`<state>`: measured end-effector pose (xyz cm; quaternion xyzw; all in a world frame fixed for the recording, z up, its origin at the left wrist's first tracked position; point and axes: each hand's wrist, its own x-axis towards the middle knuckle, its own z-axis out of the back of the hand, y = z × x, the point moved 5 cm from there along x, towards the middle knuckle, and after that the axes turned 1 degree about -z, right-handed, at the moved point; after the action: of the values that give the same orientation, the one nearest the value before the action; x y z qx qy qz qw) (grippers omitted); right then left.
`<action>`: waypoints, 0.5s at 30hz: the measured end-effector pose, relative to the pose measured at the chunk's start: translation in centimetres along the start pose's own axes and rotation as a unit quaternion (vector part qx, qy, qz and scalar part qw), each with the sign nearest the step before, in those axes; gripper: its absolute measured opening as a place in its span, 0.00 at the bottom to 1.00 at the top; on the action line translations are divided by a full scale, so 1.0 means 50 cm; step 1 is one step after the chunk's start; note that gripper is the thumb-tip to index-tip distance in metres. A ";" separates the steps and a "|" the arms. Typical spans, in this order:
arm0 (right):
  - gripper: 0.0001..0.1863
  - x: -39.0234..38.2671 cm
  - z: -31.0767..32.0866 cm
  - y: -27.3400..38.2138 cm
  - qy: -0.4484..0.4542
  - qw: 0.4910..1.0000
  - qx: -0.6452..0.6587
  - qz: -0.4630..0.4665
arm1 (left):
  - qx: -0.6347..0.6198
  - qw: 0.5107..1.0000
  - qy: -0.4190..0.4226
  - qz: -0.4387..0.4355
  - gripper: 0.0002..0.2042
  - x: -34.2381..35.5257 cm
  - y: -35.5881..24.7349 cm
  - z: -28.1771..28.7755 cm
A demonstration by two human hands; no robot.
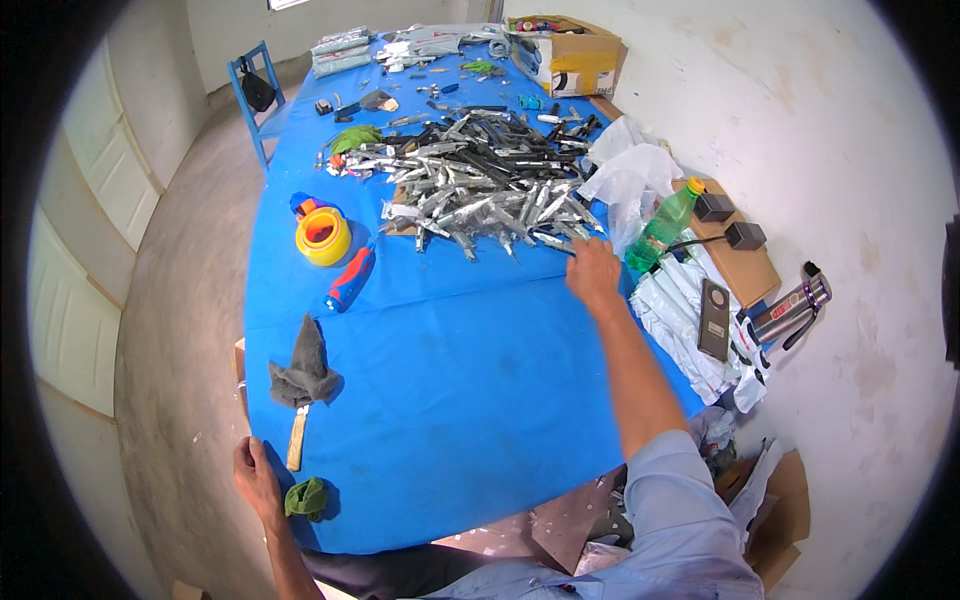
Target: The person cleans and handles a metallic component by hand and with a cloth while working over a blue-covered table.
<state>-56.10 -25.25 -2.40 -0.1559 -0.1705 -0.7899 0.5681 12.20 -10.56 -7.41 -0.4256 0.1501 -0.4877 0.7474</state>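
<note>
At the near right edge of a large pile of slim, plastic-wrapped grey and black pieces [480, 180], my right hand [595, 272] has its fingers closed on the end of one slim dark piece [552, 242]. Its fingertips are partly hidden by the hand itself. My left hand [258, 482] rests by the table's left edge, holding nothing visible, with thumb and fingers a little apart. Beside it lie a crumpled green cloth [306, 498] and a light wooden handle [297, 438]. A dark grey cloth [305, 368] lies at the handle's far end.
Blue cloth covers the long table [450, 380]. Yellow tape rolls [323, 237] and a red-and-blue tool [350, 279] lie left. At right are a green bottle [665, 226], white plastic packets [680, 310], a phone-like device [714, 320] and a steel flask [790, 308]. A carton [565, 60] stands far back.
</note>
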 end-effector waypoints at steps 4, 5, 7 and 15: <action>0.16 0.008 0.021 0.002 -0.004 0.999 -0.031 0.023 | 0.010 1.000 0.002 -0.004 0.21 0.000 -0.002 0.000; 0.15 0.003 0.019 -0.012 -0.031 0.998 -0.040 0.037 | -0.001 1.000 0.006 -0.006 0.21 0.000 -0.002 -0.006; 0.16 -0.007 0.025 -0.023 -0.030 0.999 -0.036 0.024 | -0.015 1.000 0.003 -0.005 0.21 -0.001 0.002 -0.005; 0.22 -0.160 0.127 0.045 0.254 0.812 0.494 -0.177 | 0.003 1.000 0.009 0.006 0.23 -0.005 0.003 0.004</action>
<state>-51.20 -16.34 -0.05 0.3853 -0.4120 -0.6976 0.4418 12.29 -10.21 -7.43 -0.4178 0.1579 -0.4874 0.7503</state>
